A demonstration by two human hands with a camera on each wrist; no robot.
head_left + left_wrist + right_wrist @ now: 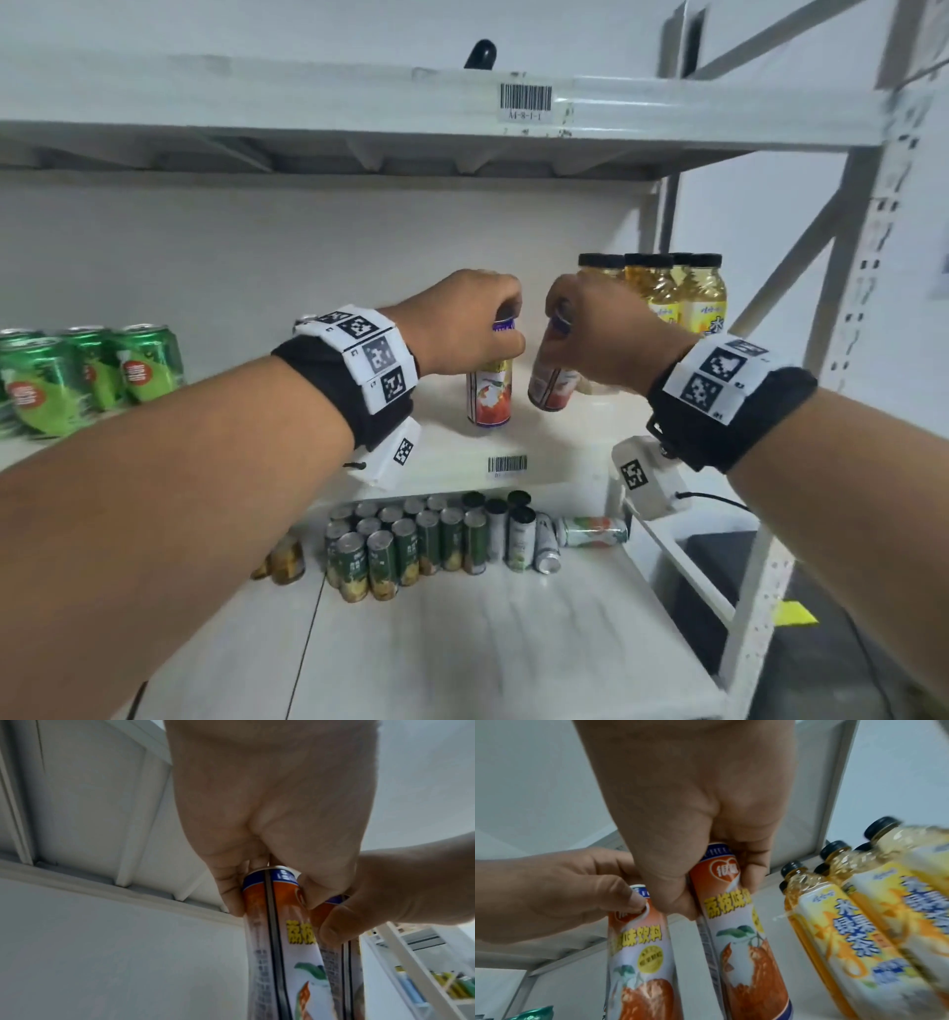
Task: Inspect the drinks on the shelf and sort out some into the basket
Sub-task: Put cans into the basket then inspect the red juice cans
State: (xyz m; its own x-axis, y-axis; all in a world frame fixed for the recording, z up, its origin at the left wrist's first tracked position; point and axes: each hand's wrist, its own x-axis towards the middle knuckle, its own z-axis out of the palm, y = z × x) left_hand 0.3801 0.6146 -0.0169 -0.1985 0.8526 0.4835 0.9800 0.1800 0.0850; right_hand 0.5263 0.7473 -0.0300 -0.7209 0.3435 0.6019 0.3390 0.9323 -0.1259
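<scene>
Two slim lychee-drink cans are on the middle shelf (544,437). My left hand (506,329) grips the top of the left can (489,398), which stands upright. My right hand (557,324) grips the top of the right can (552,385), which tilts with its foot toward the left can. In the left wrist view my left hand (272,898) pinches the left can (277,933) just under its rim. In the right wrist view my right hand (718,888) holds the right can (739,933) beside the left can (641,953). No basket shows clearly.
Yellow tea bottles (667,293) stand just behind my right hand. Green cans (92,370) sit at the shelf's left. On the lower shelf stand several dark green cans (405,545), with one can lying on its side (593,531). The upper shelf board (359,103) is close overhead.
</scene>
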